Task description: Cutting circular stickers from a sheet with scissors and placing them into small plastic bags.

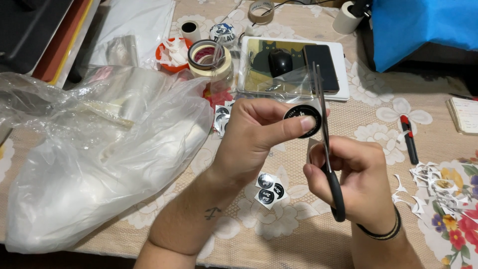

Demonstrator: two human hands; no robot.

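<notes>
My left hand [256, 132] pinches a round black sticker [303, 120] with a white rim between thumb and fingers, held up over the table. My right hand [351, 177] grips black-handled scissors [326, 154], blades pointing up and away. The blades run along the sticker's right edge. Below my hands, a few cut round black stickers [269, 188] lie on the flowered tablecloth [279, 224].
A big crumpled clear plastic bag [94, 149] fills the left side. Tape rolls [209, 57], an orange bowl of paper scraps [172, 52], and a tray holding a mouse and phone [294, 65] sit behind. White paper trimmings [428, 187] and a red-black cutter [409, 139] lie right.
</notes>
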